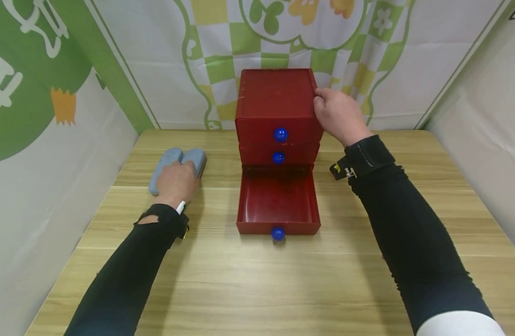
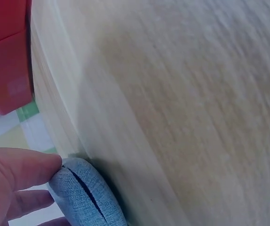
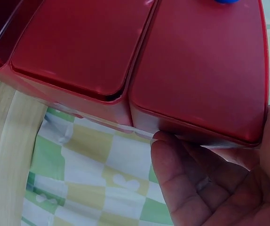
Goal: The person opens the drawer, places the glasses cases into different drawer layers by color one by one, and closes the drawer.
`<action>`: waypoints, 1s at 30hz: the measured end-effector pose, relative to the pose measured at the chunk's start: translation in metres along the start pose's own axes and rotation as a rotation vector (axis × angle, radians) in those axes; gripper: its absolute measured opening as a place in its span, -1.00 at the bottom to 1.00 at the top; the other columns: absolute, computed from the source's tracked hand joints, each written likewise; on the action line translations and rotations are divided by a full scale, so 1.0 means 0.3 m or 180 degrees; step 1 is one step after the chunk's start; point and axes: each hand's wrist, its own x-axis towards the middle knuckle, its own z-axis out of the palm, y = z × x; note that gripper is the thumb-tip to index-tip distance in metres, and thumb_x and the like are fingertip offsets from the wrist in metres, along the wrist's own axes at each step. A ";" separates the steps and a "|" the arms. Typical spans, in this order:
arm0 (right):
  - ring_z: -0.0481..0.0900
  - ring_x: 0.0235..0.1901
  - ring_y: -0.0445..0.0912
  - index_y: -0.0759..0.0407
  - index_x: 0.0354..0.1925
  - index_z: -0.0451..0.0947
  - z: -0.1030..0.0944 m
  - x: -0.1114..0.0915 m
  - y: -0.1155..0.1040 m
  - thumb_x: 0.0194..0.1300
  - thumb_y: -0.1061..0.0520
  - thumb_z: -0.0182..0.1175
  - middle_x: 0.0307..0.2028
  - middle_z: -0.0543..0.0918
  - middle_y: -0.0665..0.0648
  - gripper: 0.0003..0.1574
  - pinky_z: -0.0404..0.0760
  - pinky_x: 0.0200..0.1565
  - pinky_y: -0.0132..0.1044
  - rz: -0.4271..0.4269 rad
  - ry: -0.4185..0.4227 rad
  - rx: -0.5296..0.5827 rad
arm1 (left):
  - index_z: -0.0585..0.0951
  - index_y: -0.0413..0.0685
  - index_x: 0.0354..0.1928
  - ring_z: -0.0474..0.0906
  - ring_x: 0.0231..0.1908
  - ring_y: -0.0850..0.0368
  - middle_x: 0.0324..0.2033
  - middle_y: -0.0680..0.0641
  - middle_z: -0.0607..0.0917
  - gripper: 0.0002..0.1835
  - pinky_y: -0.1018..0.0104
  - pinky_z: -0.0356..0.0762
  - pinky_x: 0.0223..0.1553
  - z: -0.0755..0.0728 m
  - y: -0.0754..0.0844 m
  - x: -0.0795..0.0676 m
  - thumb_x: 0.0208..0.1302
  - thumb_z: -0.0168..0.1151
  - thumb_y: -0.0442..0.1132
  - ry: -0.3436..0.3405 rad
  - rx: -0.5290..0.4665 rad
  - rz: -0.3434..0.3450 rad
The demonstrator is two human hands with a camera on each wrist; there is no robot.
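A small red drawer cabinet [image 1: 278, 95] with blue round knobs stands at the back of the table, its bottom drawer [image 1: 278, 200] pulled out. My right hand [image 1: 341, 114] holds the cabinet's upper right edge, and the right wrist view shows bent fingers [image 3: 172, 165] against its side. To the left of the cabinet lies a blue-grey fabric thing [image 1: 193, 157] with two rounded lobes side by side. My left hand [image 1: 178, 183] reaches over it. In the left wrist view the thumb [image 2: 36, 165] and fingers pinch the rounded end of the fabric thing [image 2: 85, 193], where a dark slit shows.
The wooden table [image 1: 265, 284] extends in front of the cabinet and to both sides. Behind it hangs a printed green and white cloth [image 1: 223, 60]. A white cloth side wall [image 1: 43, 205] borders the table on the left, with another on the right.
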 end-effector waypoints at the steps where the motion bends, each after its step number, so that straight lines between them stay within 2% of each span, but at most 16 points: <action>1: 0.36 0.29 0.09 0.15 0.41 0.30 0.000 0.000 0.000 0.51 -0.03 -0.32 0.35 0.40 0.22 -0.34 0.32 0.30 0.00 0.0008 0.0000 -0.0004 | 0.48 -0.30 0.00 0.45 -0.13 -0.48 -0.15 -0.43 0.52 -0.65 -0.27 0.50 -0.33 0.001 0.001 0.000 0.30 0.11 -0.18 0.0008 0.0002 0.0012; 11: 0.38 0.27 0.09 0.19 0.40 0.31 0.001 -0.004 0.006 0.51 -0.01 -0.34 0.34 0.41 0.23 -0.35 0.35 0.28 -0.01 -0.0011 0.0033 -0.0010 | 0.44 -0.41 0.08 0.49 -0.18 -0.38 -0.09 -0.46 0.48 -0.49 -0.21 0.53 -0.31 0.007 0.016 0.011 0.25 0.18 -0.11 0.0049 -0.0050 0.0151; 17: 0.39 0.26 0.08 0.16 0.41 0.31 0.001 -0.001 0.005 0.51 -0.02 -0.33 0.34 0.41 0.22 -0.35 0.36 0.27 -0.01 -0.0005 0.0037 0.0006 | 0.43 -0.46 0.11 0.50 -0.22 -0.38 0.01 -0.52 0.41 -0.41 -0.20 0.54 -0.34 0.005 0.020 0.016 0.26 0.20 -0.06 -0.0062 -0.0107 0.0140; 22: 0.41 0.25 0.09 0.16 0.39 0.33 0.003 0.000 0.006 0.50 -0.01 -0.33 0.33 0.43 0.22 -0.35 0.38 0.25 -0.01 -0.0018 0.0060 -0.0001 | 0.42 -0.43 0.09 0.55 -0.24 -0.33 -0.14 -0.44 0.56 -0.39 -0.16 0.55 -0.33 0.000 0.019 0.016 0.22 0.23 -0.02 -0.0149 -0.0205 0.0108; 25: 0.41 0.25 0.09 0.16 0.39 0.33 0.003 0.001 0.003 0.49 0.00 -0.33 0.34 0.43 0.21 -0.35 0.37 0.26 -0.01 -0.0012 0.0051 0.0003 | 0.33 -0.42 0.18 0.58 -0.24 -0.30 -0.19 -0.39 0.62 -0.30 -0.15 0.55 -0.30 -0.005 0.016 0.014 0.23 0.22 0.03 -0.0283 -0.0245 0.0059; 30: 0.39 0.27 0.08 0.15 0.40 0.32 0.004 0.002 -0.001 0.49 0.00 -0.32 0.35 0.41 0.20 -0.35 0.36 0.27 -0.01 0.0014 0.0020 0.0006 | 0.20 -0.40 0.34 0.59 -0.25 -0.26 -0.16 -0.36 0.63 -0.14 -0.11 0.55 -0.34 -0.011 0.014 0.011 0.23 0.19 0.12 -0.0448 -0.0228 -0.0052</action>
